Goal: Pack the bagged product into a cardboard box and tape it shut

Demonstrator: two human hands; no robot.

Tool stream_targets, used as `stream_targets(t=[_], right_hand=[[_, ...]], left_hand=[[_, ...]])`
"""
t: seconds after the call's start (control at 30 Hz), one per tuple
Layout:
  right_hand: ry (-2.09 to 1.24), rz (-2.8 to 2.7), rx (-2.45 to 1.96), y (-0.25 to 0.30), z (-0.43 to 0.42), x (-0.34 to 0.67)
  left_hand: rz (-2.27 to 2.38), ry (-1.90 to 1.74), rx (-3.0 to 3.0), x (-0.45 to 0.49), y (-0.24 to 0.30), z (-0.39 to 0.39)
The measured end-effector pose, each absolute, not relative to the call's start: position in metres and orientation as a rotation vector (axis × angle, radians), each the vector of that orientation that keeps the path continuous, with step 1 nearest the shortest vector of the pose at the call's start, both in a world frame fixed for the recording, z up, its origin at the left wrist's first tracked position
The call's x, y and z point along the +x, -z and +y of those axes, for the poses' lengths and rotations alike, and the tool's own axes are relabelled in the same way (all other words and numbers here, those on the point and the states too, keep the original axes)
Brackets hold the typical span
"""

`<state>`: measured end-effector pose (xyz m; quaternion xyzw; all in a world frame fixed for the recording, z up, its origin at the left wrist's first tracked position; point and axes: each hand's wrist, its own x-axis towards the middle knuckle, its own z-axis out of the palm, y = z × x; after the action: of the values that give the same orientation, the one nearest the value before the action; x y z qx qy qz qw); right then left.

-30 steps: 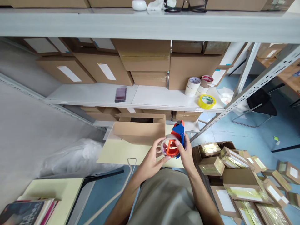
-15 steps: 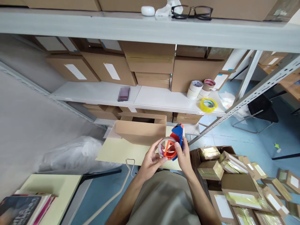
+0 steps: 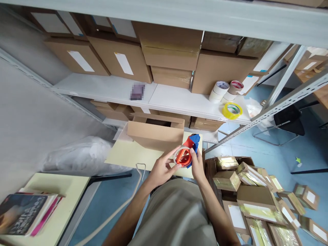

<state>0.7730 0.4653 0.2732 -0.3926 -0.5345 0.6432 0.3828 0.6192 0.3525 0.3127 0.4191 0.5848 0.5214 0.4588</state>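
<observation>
Brown cardboard box (image 3: 156, 135) stands open-topped on the pale-yellow table (image 3: 135, 154); nearer the person, the left hand (image 3: 161, 169) pinches a pale tape roll (image 3: 177, 151), apparently around the orange hub (image 3: 180, 157) of a blue-and-orange tape dispenser (image 3: 195, 138), grasped by the right hand (image 3: 198, 165).

Storeroom: shelves (image 3: 176, 100) of cardboard boxes (image 3: 221, 73)

Tape dispenser (image 3: 195, 145) is showing smooth plastic. Open carton (image 3: 156, 135) is presenting matt cardboard. Yellow tape roll (image 3: 232, 117) is looking glossy. Shelf upright (image 3: 256, 118) is showing smooth painted metal. Bag bundle (image 3: 84, 155) is looking like crinkled, translucent plastic. Garment (image 3: 176, 212) is showing matt cloth.
</observation>
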Motion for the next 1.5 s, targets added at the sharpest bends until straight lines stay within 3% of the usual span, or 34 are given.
stream_targets(t=[0.37, 0.77, 1.07, 1.33, 1.5], right_hand=[[-1.426, -1.518, -0.94, -0.276, 0.458, 0.777], [-1.753, -1.481, -0.758, -0.249, 0.462, 0.78], [-1.791, -1.62, -0.817, -0.251, 0.455, 0.794], [-1.741, -1.564, -1.022, -0.276, 0.474, 0.782], [-1.65, -1.556, -0.913, -0.292, 0.478, 0.767]], left_hand=[[1.23, -1.411, 0.758, 0.638, -0.292, 0.353], [1.217, -1.254, 0.649, 0.609, -0.288, 0.352], [1.108, -1.079, 0.51, 0.577, -0.273, 0.352], [1.095, -1.039, 0.671, 0.561, -0.307, 0.373], [0.955, -1.0, 0.701, 0.549, -0.321, 0.374]])
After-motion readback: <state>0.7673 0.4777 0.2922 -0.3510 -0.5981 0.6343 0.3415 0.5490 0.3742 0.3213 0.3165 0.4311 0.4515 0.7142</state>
